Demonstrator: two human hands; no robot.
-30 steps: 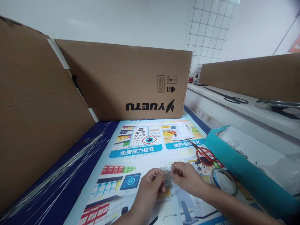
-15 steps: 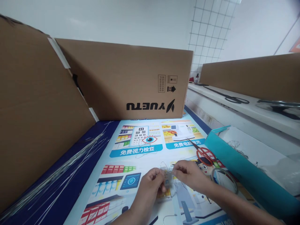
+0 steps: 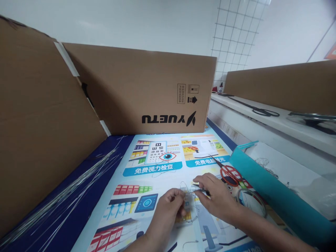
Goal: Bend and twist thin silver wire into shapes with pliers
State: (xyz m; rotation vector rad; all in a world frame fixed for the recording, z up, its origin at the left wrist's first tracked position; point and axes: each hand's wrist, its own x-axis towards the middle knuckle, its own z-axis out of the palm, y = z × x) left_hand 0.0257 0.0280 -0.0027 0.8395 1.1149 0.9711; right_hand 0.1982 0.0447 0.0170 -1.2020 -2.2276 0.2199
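My left hand [image 3: 172, 203] is closed in a pinch on thin wire [image 3: 183, 184], whose loops stick out past the fingertips. Close on its right, my right hand [image 3: 215, 194] holds a slim dark tool [image 3: 206, 191] between thumb and fingers. The tool's tip points left toward the wire; its exact kind is too small to make out. More fine wire curls below the hands over the printed sheet [image 3: 147, 180]. Beyond my right hand lie red-handled scissors [image 3: 229, 174], with a round clear dish or ring [image 3: 252, 202] beside my right forearm.
A teal box [image 3: 262, 182] with wire bits stands at the right. Long thin strands [image 3: 76, 189] lie on the blue surface at left. Cardboard panels [image 3: 147, 87] wall the back and left. Black scissors [image 3: 265, 112] rest on the white ledge [image 3: 236, 103].
My right hand's fingers have spread and shifted slightly up and right, and the dark tool now shows between them. My left hand has stayed in place.
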